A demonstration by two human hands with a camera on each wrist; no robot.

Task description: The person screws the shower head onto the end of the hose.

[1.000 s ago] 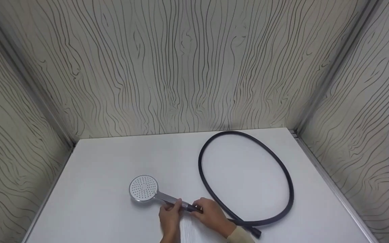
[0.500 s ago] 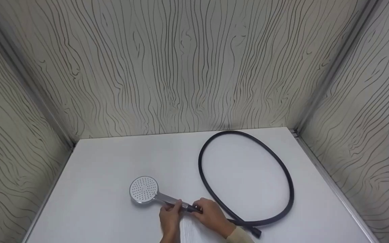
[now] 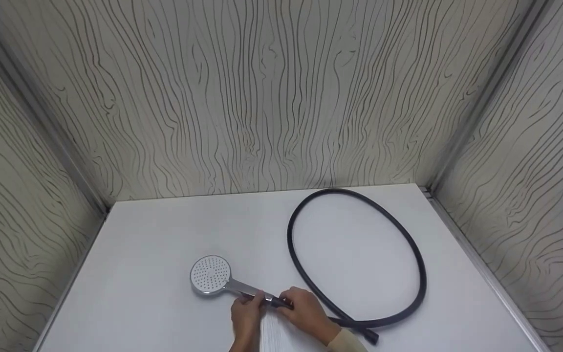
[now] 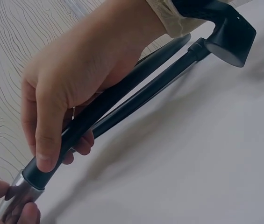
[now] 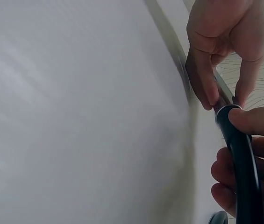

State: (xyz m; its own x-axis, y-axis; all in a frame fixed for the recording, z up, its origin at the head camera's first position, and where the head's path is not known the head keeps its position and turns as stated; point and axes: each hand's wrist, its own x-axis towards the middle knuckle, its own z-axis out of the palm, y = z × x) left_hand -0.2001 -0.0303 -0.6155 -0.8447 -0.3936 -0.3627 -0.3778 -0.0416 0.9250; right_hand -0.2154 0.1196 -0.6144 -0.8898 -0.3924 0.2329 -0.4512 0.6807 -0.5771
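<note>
A hand shower point(image 3: 210, 275) with a round, dotted white face and a chrome handle is at centre left in the head view. The left hand point(image 3: 246, 315) pinches its handle near the lower end. Fingers and thumb of the right hand point(image 3: 306, 313) grip the end of a black shower hose point(image 3: 421, 274), right where it meets the handle. In the left wrist view, the hose's black end fitting point(image 4: 37, 175) sits flush against the chrome handle end point(image 4: 18, 198). Whether the thread inside is engaged is hidden. The right wrist view shows the right thumb point(image 5: 255, 120) on the fitting.
The hose lies in a large loop on the right of the white table point(image 3: 154, 234), crossing itself near its free end point(image 3: 370, 337). Wood-grain panels point(image 3: 271, 98) enclose the table at the back and both sides.
The hand shower's head has shifted very slightly to the right and down. Both hands keep their hold in nearly the same place; the hose loop stays put.
</note>
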